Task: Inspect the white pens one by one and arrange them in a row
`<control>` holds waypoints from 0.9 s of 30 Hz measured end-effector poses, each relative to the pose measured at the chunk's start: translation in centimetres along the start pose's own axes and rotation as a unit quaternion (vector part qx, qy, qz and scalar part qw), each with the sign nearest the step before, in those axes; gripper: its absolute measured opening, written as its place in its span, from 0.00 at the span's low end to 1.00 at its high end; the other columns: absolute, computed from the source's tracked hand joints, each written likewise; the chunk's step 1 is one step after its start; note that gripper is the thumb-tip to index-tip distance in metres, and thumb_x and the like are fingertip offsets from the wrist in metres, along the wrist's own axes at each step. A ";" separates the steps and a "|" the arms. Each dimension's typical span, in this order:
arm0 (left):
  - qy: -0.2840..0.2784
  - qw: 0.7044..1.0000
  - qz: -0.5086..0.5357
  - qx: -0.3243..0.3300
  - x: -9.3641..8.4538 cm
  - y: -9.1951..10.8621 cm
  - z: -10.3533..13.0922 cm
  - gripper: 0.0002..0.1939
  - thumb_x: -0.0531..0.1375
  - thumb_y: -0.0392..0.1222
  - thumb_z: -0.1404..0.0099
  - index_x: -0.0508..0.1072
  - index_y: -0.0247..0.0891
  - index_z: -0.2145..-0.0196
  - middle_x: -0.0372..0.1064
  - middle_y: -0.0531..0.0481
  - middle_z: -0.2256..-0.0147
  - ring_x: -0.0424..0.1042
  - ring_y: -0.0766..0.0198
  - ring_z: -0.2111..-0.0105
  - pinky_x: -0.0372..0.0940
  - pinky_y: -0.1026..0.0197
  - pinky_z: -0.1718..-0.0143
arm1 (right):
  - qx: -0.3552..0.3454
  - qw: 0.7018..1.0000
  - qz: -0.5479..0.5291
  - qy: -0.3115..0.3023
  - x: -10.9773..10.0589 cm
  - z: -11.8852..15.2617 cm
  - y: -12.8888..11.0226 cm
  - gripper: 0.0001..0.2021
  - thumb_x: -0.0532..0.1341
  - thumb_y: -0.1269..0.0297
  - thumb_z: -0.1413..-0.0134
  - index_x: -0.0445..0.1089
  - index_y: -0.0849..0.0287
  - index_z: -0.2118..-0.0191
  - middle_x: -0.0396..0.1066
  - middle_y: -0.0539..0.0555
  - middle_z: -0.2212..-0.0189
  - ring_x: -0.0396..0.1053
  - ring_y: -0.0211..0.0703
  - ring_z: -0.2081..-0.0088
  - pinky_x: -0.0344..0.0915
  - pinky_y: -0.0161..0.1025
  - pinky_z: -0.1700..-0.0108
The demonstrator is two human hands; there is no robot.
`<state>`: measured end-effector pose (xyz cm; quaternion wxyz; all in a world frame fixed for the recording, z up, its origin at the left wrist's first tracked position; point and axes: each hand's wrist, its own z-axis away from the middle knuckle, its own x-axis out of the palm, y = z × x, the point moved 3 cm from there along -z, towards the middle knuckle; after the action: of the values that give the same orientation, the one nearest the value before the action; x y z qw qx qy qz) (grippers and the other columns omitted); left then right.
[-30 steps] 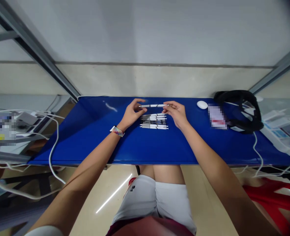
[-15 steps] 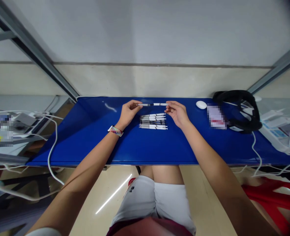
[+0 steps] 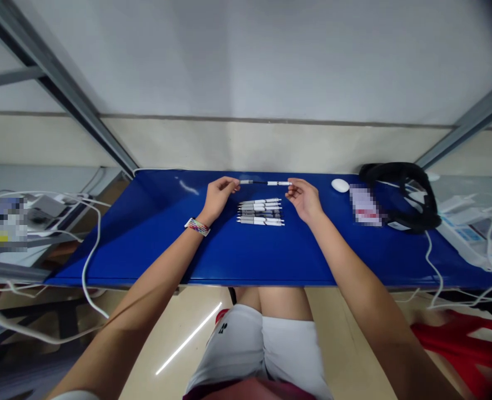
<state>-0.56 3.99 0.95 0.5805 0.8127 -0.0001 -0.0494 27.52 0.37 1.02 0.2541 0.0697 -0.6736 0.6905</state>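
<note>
My left hand [image 3: 221, 194] pinches the grey front part of a pen [image 3: 246, 181] at its left end. The white rear barrel [image 3: 277, 183] is pinched at its right end by my right hand [image 3: 303, 197]. Between the two parts a thin dark refill [image 3: 260, 183] shows, so the pen is pulled partly apart, level above the blue table. Just below it, several white and grey pens [image 3: 260, 221] lie side by side in a stack of rows, tips pointing left.
On the blue table [image 3: 146, 244] at the right are a white oval object [image 3: 340, 185], a blurred pink packet [image 3: 365, 205] and a black headset-like strap [image 3: 431, 194]. White cables hang at both sides.
The pen's two parts have moved farther apart, with more dark refill showing between them. My right hand has shifted slightly right. The whole view has tilted a little.
</note>
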 end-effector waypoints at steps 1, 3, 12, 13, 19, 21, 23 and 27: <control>0.001 1.000 -0.004 0.000 0.0 0.0 0.0 0.18 0.69 0.57 0.35 0.81 0.38 0.64 0.79 0.46 0.68 0.74 0.61 0.68 0.70 0.57 0.59 | 0.002 1.000 -0.002 0.004 -0.1 -0.1 0.0 0.07 0.70 0.64 0.57 0.78 0.55 0.67 0.70 0.48 0.76 0.67 0.38 0.73 0.73 0.39 0.63; 0.004 1.000 -0.012 0.004 -0.1 0.1 -0.1 0.20 0.68 0.59 0.35 0.80 0.38 0.67 0.78 0.47 0.69 0.73 0.62 0.69 0.69 0.57 0.60 | 0.001 1.000 -0.002 0.008 -0.3 -0.3 0.1 0.07 0.70 0.64 0.57 0.77 0.55 0.67 0.69 0.48 0.76 0.66 0.37 0.73 0.73 0.40 0.63; 0.015 0.999 -0.022 0.023 -0.1 0.3 -0.1 0.24 0.66 0.62 0.32 0.79 0.38 0.72 0.76 0.47 0.71 0.73 0.62 0.70 0.68 0.58 0.60 | 0.018 0.999 -0.041 0.030 -0.7 -0.7 0.2 0.06 0.70 0.66 0.58 0.77 0.55 0.69 0.68 0.48 0.77 0.65 0.36 0.74 0.71 0.38 0.67; 0.019 0.999 -0.024 0.025 -0.1 0.3 -0.1 0.24 0.65 0.62 0.31 0.79 0.38 0.72 0.76 0.47 0.71 0.73 0.62 0.70 0.68 0.57 0.60 | 0.019 0.998 -0.045 0.028 -0.7 -0.7 0.2 0.06 0.70 0.66 0.58 0.77 0.55 0.69 0.68 0.48 0.78 0.64 0.36 0.74 0.71 0.37 0.68; 0.028 0.998 -0.043 0.028 -0.2 0.8 0.1 0.23 0.65 0.61 0.32 0.79 0.38 0.72 0.77 0.47 0.71 0.73 0.62 0.69 0.68 0.57 0.59 | 0.010 0.999 -0.049 0.014 -0.7 -0.7 0.3 0.07 0.71 0.66 0.59 0.77 0.56 0.69 0.69 0.48 0.78 0.65 0.36 0.75 0.71 0.37 0.68; 0.028 0.999 -0.039 0.025 -0.2 0.8 0.1 0.22 0.67 0.60 0.33 0.79 0.38 0.72 0.77 0.47 0.71 0.73 0.62 0.69 0.68 0.57 0.60 | 0.012 0.998 -0.054 0.018 -0.7 -0.7 0.3 0.07 0.71 0.67 0.59 0.77 0.56 0.69 0.69 0.48 0.78 0.65 0.36 0.75 0.70 0.37 0.69; 0.026 0.999 -0.034 0.023 -0.2 0.8 0.2 0.20 0.68 0.59 0.34 0.79 0.38 0.71 0.77 0.47 0.70 0.73 0.62 0.69 0.67 0.58 0.60 | 0.013 0.998 -0.059 0.022 -0.7 -0.7 0.3 0.06 0.71 0.68 0.59 0.77 0.56 0.70 0.69 0.47 0.79 0.65 0.35 0.75 0.70 0.36 0.69; 0.024 0.999 -0.027 0.024 -0.2 0.7 0.2 0.18 0.68 0.55 0.34 0.80 0.37 0.71 0.76 0.48 0.71 0.72 0.62 0.68 0.66 0.58 0.60 | 0.009 0.998 -0.058 0.028 -0.7 -0.6 0.3 0.06 0.71 0.68 0.57 0.77 0.57 0.69 0.68 0.47 0.79 0.65 0.34 0.76 0.69 0.34 0.70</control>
<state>-0.69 3.59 1.58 0.5593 0.8270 0.0341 -0.0457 28.14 0.83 0.44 0.3121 0.0916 -0.6546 0.6824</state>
